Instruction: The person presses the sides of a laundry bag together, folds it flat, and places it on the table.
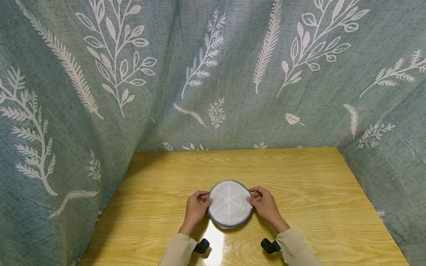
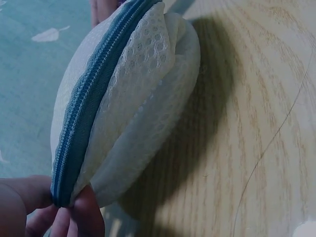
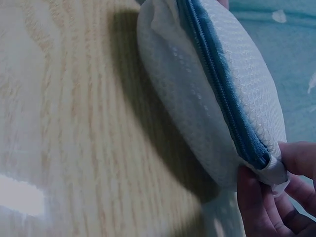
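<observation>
A round white mesh laundry bag [image 1: 229, 203] with a blue zippered rim is held between both hands over the wooden table. My left hand [image 1: 197, 207] pinches its left edge, thumb on top and fingers beneath. On the opposite edge, my right hand [image 1: 265, 205] pinches the rim in the same way. In the left wrist view the blue zipper [image 2: 89, 103] runs along the bag's side and looks closed; soft mesh sags below it. The right wrist view shows a small white tab [image 3: 274, 173] at the zipper's end, between thumb and fingers.
The wooden table [image 1: 159, 173] has light grain and a bright glare spot near its front. Blue-grey curtains [image 1: 233, 111] with white leaf prints hang behind it and along both sides. Each wrist carries a black device [image 1: 270, 246] near the cuff.
</observation>
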